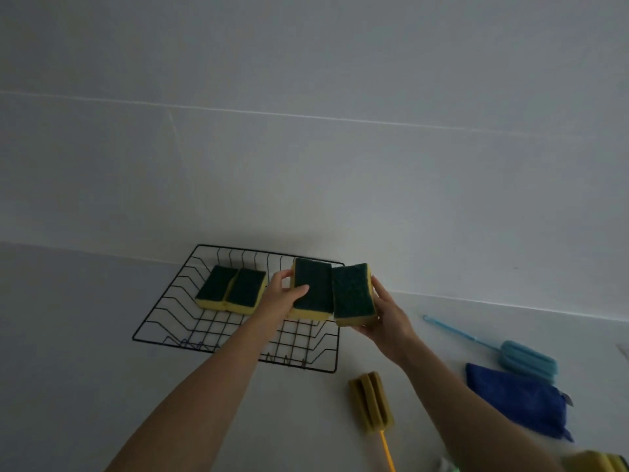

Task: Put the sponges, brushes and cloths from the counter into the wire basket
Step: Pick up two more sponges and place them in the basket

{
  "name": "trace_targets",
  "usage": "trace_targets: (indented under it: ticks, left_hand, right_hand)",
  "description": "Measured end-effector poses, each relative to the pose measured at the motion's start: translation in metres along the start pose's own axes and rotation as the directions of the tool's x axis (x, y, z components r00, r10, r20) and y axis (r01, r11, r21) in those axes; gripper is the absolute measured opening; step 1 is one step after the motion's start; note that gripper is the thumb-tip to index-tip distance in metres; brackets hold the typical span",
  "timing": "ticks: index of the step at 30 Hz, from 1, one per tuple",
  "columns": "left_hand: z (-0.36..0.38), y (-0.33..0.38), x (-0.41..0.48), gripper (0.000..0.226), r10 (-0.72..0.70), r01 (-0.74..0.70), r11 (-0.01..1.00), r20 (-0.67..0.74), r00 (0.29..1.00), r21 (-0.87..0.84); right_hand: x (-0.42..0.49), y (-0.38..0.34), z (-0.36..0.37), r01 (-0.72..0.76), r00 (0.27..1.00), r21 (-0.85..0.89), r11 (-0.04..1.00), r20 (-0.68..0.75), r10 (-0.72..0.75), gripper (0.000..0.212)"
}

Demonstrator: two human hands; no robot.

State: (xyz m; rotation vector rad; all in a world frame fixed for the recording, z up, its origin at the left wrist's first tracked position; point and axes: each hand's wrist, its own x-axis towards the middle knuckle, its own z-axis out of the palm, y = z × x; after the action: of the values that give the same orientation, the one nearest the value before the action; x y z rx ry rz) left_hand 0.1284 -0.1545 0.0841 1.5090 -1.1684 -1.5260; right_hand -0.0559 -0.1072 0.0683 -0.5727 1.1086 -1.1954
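Note:
A black wire basket (160, 321) stands on the white counter against the wall. Two yellow sponges with green scouring tops (231, 289) lie side by side in its left half. My left hand (282, 296) grips a third such sponge (315, 287) over the basket's right half. My right hand (388, 315) holds a fourth sponge (352, 292) just beside it, above the basket's right rim. On the counter lie a yellow sponge brush (371, 401), a blue sponge brush (527, 359) and a folded blue cloth (517, 401).
The wall rises directly behind the basket. More yellow sponge (599, 463) shows at the bottom right corner, cut off by the frame. Bare counter (68, 318) stretches left of the basket.

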Motion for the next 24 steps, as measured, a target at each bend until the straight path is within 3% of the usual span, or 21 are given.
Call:
trace_targets:
  ticks: [3, 7, 16, 24]
  left_hand:
    - [-0.041, 0.000, 0.006, 0.044, -0.021, 0.021, 1.000, -0.031, 0.999, 0.014]
    - [-0.093, -0.002, 0.023, 0.045, -0.038, 0.045, 0.995, -0.084, 0.996, 0.086]
    - [-0.172, -0.016, 0.075, 0.042, 0.002, 0.033, 0.971, -0.147, 0.989, 0.236]
    - [-0.191, -0.029, 0.113, 0.041, 0.004, 0.037, 0.946, -0.127, 0.992, 0.321]
  right_hand:
    - [0.010, 0.010, 0.041, -0.004, 0.999, -0.043, 0.999, 0.036, 0.005, 0.026]
    - [0.038, 0.029, 0.089, -0.028, 0.996, -0.061, 0.998, 0.080, 0.032, 0.044]
    - [0.099, 0.068, 0.154, -0.109, 0.976, -0.267, 0.957, -0.212, 0.052, 0.050]
    - [0.132, 0.087, 0.180, -0.159, 0.964, -0.358, 0.920, -0.257, 0.067, 0.041]
